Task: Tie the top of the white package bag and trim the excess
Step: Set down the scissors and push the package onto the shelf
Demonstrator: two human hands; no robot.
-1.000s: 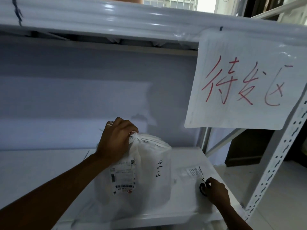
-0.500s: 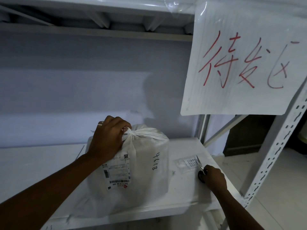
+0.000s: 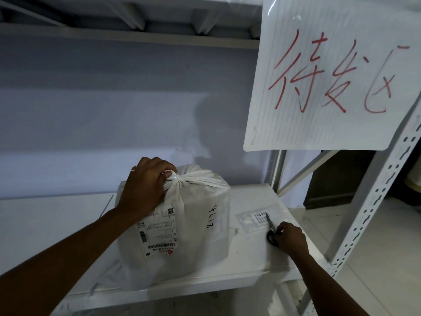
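The left hand gripped the tied neck of the white package bag on the shelf, while the right hand, well off to the bag's right, held the scissors, blades pointing away, so the trim looked a reach up-left.

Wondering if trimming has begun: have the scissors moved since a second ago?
No. Scissors, in the right hand, stay at the labelled packet on the shelf.
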